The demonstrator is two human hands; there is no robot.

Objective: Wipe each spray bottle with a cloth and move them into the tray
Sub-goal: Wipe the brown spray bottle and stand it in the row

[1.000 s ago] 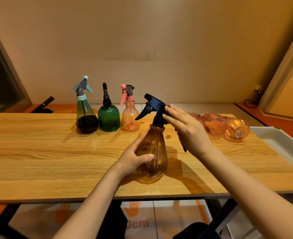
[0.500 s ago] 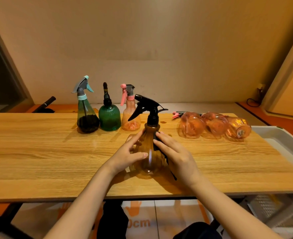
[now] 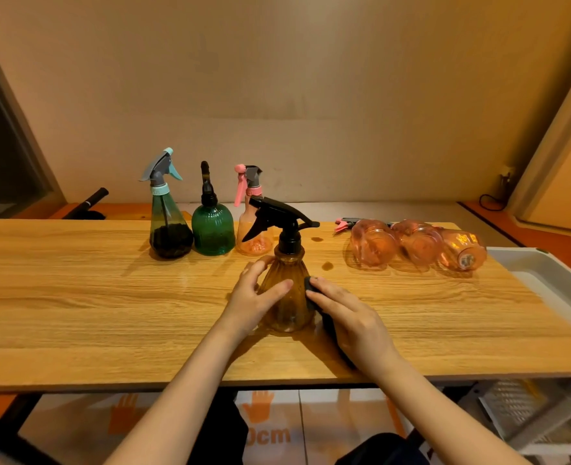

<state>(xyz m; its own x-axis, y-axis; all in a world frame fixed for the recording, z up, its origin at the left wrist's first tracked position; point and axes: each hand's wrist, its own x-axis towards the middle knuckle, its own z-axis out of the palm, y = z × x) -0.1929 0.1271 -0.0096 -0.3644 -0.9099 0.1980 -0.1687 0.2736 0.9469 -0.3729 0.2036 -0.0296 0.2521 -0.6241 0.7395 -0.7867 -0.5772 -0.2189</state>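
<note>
Hands: left hand [image 3: 255, 297] curls round the left flank of the ribbed amber plastic spray bottle with a black trigger head [image 3: 289, 290], thumb across its front; right hand [image 3: 348, 317] lies with fingers fairly straight, pressing a dark cloth [image 3: 311, 292] against the bottle's right flank.
Bottle between hands: upright on the wooden tabletop [image 3: 93, 303], near the front edge, long axis vertical, nozzle pointing left and away.
Cloth: mostly hidden under the right hand; it seems to trail down towards the tabletop, though that part is hard to read.
Upright row at the back: three bottles, namely a dark teal cone-shaped bottle with a pale blue and grey trigger [image 3: 166, 216], a green ribbed dome bottle with a black head [image 3: 212, 226] and a pale orange bottle with a pink trigger [image 3: 253, 226].
Lying on their sides: three pink-orange clear bottles [image 3: 418, 243], touching side by side, bases towards the camera.
Tray: one white plastic tray [image 3: 546, 273] at the right end.
Count: seven bottles, one cloth, one tray.
</note>
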